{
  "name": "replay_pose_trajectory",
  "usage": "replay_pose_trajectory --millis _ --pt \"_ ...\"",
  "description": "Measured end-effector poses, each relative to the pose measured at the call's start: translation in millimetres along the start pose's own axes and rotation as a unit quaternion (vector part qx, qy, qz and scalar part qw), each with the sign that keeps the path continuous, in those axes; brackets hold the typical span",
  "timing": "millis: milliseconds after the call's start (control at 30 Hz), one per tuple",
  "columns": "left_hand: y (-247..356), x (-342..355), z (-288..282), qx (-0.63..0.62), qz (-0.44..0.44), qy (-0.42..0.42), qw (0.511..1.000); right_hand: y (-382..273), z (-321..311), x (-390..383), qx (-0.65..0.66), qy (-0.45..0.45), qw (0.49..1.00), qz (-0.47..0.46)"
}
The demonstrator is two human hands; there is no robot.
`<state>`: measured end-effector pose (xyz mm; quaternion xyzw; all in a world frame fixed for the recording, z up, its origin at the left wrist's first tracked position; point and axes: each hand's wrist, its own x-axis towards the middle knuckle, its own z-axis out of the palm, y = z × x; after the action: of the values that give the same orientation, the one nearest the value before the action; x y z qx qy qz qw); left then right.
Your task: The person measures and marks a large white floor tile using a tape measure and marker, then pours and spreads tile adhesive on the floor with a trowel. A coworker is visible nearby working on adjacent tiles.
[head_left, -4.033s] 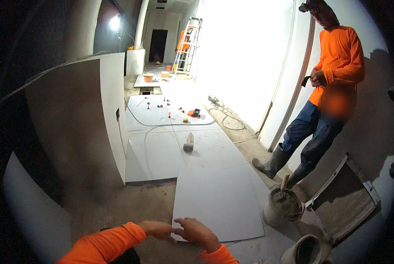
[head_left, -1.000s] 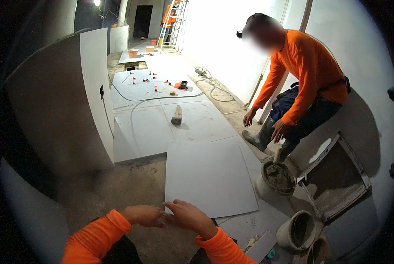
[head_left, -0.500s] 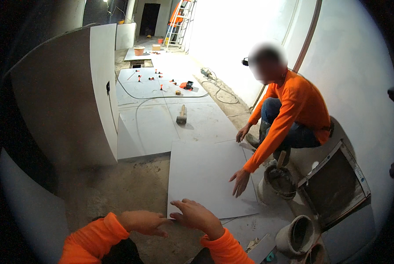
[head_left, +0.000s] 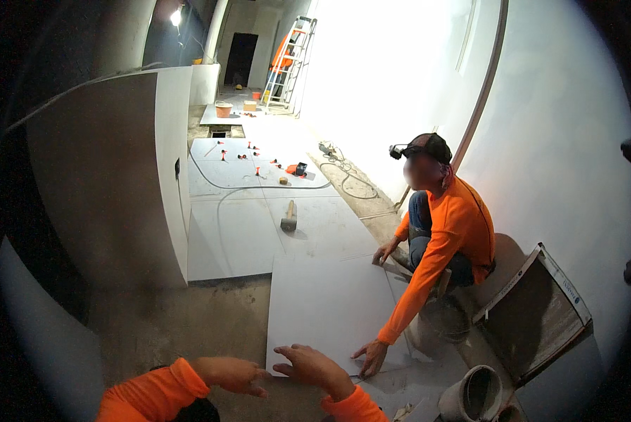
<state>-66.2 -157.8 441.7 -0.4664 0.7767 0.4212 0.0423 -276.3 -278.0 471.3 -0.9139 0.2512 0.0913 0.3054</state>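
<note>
A large pale floor tile (head_left: pixel 329 302) lies in front of me, its left edge beside bare floor. Above its near left corner is my right hand (head_left: pixel 310 367), fingers apart and holding nothing; whether it touches the tile I cannot tell. My left hand (head_left: pixel 231 375) hovers just left of that corner, open, its fingers stretched toward the right hand. A co-worker in an orange top (head_left: pixel 463 225) crouches at the tile's right side. One of that person's hands (head_left: pixel 371 357) rests at the near edge, the other (head_left: pixel 384 252) by the far right corner.
A mallet (head_left: pixel 288 216) lies on the laid tiles beyond, with several red tile-levelling pieces (head_left: pixel 257 171) and a cable farther off. Buckets (head_left: pixel 471 394) and a framed dark panel (head_left: pixel 533 316) stand at right. A tall board (head_left: pixel 171 176) stands left; a ladder (head_left: pixel 287 67) is far back.
My view has tilted up slightly. The co-worker's nearer hand has moved from over the tile to its near edge. My hands have hardly moved and stay open.
</note>
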Motion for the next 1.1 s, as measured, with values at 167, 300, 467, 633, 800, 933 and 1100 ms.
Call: replay_pose_trajectory --millis 167,300,467,633,800,933,1100 --pt "-3.3 2.1 -2.3 0.01 -0.005 -0.003 1.0 1.7 1.2 -1.9 -0.007 0.035 0.999 -0.024" --pt "-3.8 6.4 -2.0 0.018 -0.004 -0.007 1.0 6.7 3.4 -4.8 0.005 0.056 0.997 -0.05" --pt "-1.8 6.6 -2.4 0.017 -0.013 -0.005 1.0 4.5 0.9 -7.8 0.008 0.048 0.998 -0.048" --pt "1.0 3.3 -5.3 -0.006 -0.021 -0.004 1.0 -3.3 -3.8 -10.6 -0.006 0.035 0.999 -0.023" --pt "2.7 -1.3 -8.7 -0.002 -0.023 -0.007 1.0 -3.7 -4.4 -6.5 -0.009 0.049 0.998 -0.029" --pt "8.3 -9.9 -11.4 0.004 -0.027 0.006 1.0 0.0 0.0 1.2 0.015 0.094 0.993 -0.065" --pt "25.1 -30.5 -17.9 0.029 -0.049 0.031 0.998 -1.9 10.7 14.6 -0.002 0.136 0.987 -0.09"
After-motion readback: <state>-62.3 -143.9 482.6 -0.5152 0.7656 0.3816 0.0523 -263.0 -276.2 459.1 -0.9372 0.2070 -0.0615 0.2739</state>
